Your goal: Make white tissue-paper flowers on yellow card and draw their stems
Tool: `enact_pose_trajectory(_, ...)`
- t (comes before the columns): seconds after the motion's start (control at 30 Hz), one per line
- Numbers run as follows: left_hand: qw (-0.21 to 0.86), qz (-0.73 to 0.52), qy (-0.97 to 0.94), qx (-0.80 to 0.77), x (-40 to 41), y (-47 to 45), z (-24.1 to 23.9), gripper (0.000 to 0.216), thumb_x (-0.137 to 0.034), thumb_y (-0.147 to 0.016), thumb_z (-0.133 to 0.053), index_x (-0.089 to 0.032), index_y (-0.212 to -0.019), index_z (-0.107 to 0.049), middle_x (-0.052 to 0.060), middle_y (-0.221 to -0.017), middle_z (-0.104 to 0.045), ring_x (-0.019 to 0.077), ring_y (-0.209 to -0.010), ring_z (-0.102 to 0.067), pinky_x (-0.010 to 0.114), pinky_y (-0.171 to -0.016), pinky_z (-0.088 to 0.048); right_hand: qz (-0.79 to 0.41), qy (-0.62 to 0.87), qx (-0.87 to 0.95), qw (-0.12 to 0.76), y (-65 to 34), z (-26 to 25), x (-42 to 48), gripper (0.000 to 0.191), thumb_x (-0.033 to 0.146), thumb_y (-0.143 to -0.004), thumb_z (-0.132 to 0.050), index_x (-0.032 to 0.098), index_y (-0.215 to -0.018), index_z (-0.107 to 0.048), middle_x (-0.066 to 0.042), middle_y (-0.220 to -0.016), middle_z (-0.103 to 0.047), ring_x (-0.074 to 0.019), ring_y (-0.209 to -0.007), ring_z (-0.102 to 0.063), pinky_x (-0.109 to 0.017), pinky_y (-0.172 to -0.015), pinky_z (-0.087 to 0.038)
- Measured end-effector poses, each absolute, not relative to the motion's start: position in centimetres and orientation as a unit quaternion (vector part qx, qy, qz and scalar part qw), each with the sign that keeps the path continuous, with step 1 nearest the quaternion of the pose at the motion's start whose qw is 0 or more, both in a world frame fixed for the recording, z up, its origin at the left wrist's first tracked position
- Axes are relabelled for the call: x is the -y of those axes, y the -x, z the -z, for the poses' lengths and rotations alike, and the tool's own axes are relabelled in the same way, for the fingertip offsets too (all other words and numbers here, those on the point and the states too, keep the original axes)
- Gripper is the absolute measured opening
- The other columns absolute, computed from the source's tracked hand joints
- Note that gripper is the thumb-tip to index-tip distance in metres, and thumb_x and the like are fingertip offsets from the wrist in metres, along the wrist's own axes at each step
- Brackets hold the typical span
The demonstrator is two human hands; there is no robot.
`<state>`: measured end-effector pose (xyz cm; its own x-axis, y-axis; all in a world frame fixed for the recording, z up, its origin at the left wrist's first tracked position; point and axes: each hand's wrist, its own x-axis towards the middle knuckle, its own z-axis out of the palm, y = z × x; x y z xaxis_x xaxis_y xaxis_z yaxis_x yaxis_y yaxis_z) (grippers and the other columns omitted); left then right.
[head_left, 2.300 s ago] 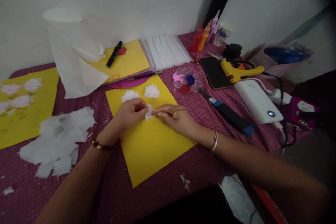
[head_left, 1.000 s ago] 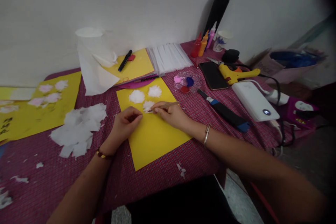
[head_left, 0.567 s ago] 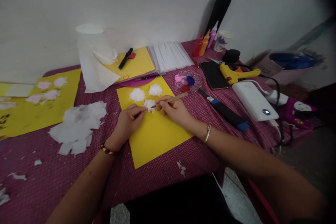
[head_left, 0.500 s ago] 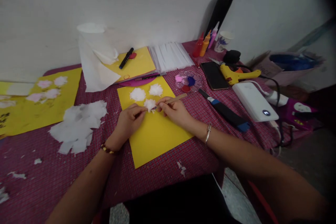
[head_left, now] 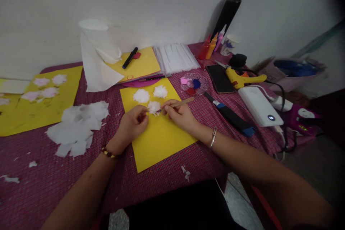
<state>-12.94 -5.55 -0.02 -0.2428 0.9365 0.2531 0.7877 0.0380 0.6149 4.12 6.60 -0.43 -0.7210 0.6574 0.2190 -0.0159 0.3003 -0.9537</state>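
A yellow sheet of paper (head_left: 163,147) lies before me with three fluffy white tissue paper puffs, two of them at the top. Both of my hands are at the lowest puff (head_left: 154,106). My right hand (head_left: 180,113) pinches a flat wooden craft stick (head_left: 187,101); its broad end sticks out behind my fingers and its other end points at the puff's right edge. Curled beside the puff's left edge, my left hand (head_left: 134,122) has its fingertips closed; what they hold, if anything, is too small to make out.
White tissue squares (head_left: 78,125) are piled on the left. Rightward lie a clear palette (head_left: 205,83) with paint, a phone (head_left: 220,79), a utility knife (head_left: 233,116), a yellow glue gun (head_left: 246,79) and a power bank (head_left: 258,107). A tissue roll (head_left: 94,43) stands at the back.
My left hand has drawn back slightly left and down from the puff, its fingers more curled. The right hand stays at the puff with the craft stick. The view has shifted slightly.
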Motion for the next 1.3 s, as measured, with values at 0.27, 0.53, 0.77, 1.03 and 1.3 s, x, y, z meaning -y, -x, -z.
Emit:
enact_pose_trajectory(0.27,0.054,-0.245,-0.699,-0.669,5.21,12.99,-0.16,0.016,-0.011,-0.08,-0.046,-0.019,-0.083,-0.061,0.003,-0.08,-0.06,0.016,-0.074,-0.056,0.028,-0.064,-0.043,-0.513,0.185,0.78,0.306,-3.97,0.79,-6.73,0.018,0.025,-0.089,-0.046,0.019,-0.079,-0.06,-0.003,-0.083,-0.066,-0.0146,-0.078,-0.062,-0.029,-0.073,-0.046)
enact_pose_trajectory(0.53,0.035,-0.243,-0.697,-0.674,5.63,12.52,-0.33,0.025,-0.012,-0.082,-0.046,-0.018,-0.103,-0.058,0.002,-0.079,-0.059,0.0155,-0.07,-0.055,0.027,-0.061,-0.043,-0.498,0.185,0.791,0.303,-3.89,0.91,-6.83,0.018,0.025,-0.09,-0.046,0.02,-0.079,-0.06,-0.003,-0.083,-0.066,-0.0141,-0.077,-0.061,-0.028,-0.071,-0.046)
enact_pose_trajectory(0.77,0.023,-0.189,-0.703,-0.686,5.52,12.36,-0.55,0.016,-0.021,-0.088,-0.048,-0.017,-0.086,-0.064,0.005,-0.082,-0.062,0.0175,-0.076,-0.057,0.029,-0.064,-0.044,-0.515,0.197,0.778,0.302,-3.99,0.63,-6.72,0.017,0.026,-0.089,-0.046,0.018,-0.085,-0.06,-0.002,-0.081,-0.066,-0.0129,-0.073,-0.06,-0.027,-0.067,-0.045)
enact_pose_trajectory(1.03,0.037,-0.192,-0.692,-0.695,5.45,12.42,-0.44,0.016,-0.02,-0.088,-0.048,-0.018,-0.086,-0.064,0.004,-0.081,-0.061,0.0172,-0.076,-0.057,0.029,-0.065,-0.043,-0.516,0.15,0.786,0.305,-4.2,0.46,-6.22,0.017,0.024,-0.089,-0.046,0.019,-0.083,-0.061,-0.003,-0.082,-0.066,-0.0131,-0.077,-0.062,-0.027,-0.07,-0.048)
enact_pose_trajectory(1.3,0.044,-0.191,-0.687,-0.7,5.41,12.4,-0.31,0.015,-0.021,-0.088,-0.048,-0.019,-0.086,-0.062,0.003,-0.083,-0.061,0.0174,-0.079,-0.057,0.03,-0.067,-0.042,-0.427,0.163,0.838,0.298,-3.96,0.57,-6.29,0.018,0.021,-0.091,-0.046,0.019,-0.089,-0.064,-0.005,-0.093,-0.069,-0.0157,-0.089,-0.063,-0.031,-0.083,-0.049)
